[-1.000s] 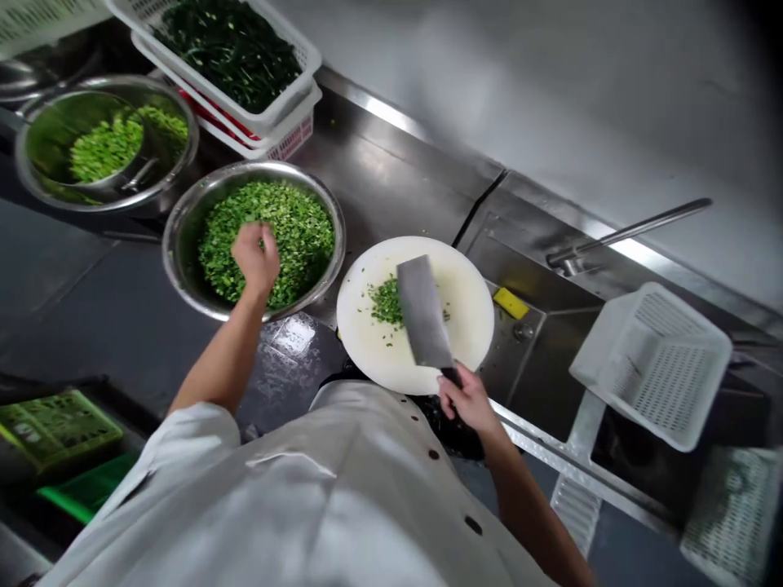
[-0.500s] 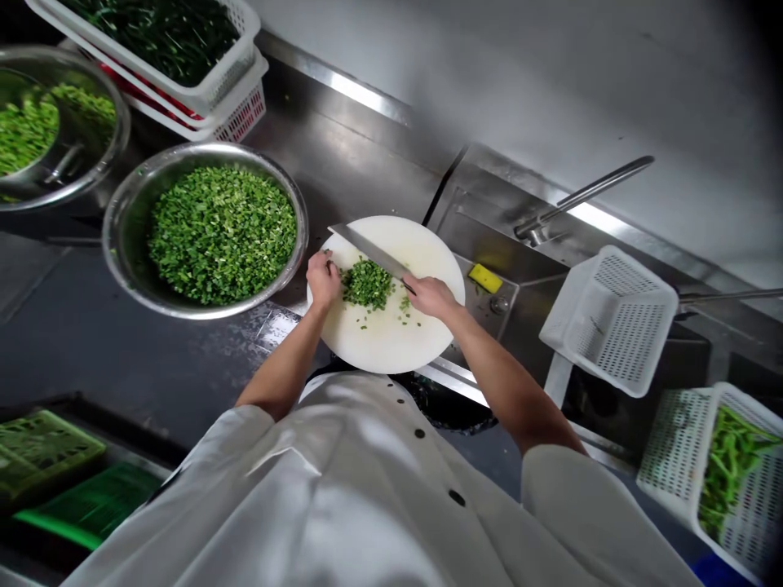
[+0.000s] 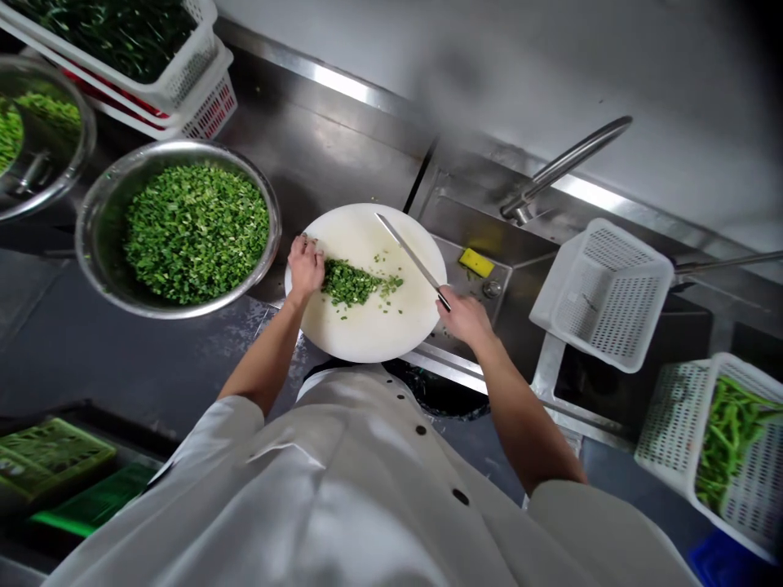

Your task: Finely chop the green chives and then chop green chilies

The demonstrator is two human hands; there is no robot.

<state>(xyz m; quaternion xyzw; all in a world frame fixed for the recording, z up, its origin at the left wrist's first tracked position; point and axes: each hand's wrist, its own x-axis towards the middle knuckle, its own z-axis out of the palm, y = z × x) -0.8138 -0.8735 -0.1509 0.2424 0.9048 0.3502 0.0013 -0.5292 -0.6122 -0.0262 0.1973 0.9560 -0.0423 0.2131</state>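
A round white cutting board [image 3: 367,338] lies in front of me, with a small heap of chopped greens [image 3: 348,281] on it and loose bits scattered to the heap's right. My left hand [image 3: 306,267] rests at the board's left edge, against the heap's left end; its fingers are apart and hold nothing I can see. At the board's right edge my right hand [image 3: 466,316] grips the black handle of a knife [image 3: 409,251]. The blade slants up and left over the board, apart from the heap. Left of the board stands a large steel bowl [image 3: 89,244] full of chopped greens.
A sink basin with a yellow sponge [image 3: 476,262] and a faucet [image 3: 566,167] lies right of the board. Beyond are a white plastic basket [image 3: 603,293] and another basket [image 3: 676,424] with green pods. Stacked baskets [image 3: 196,90] and a second bowl [image 3: 86,134] stand at upper left.
The knife has swung away from the heap to the right, its tip now pointing up-left. My hands have moved apart, and the heap is spread longer. The view has shifted slightly.
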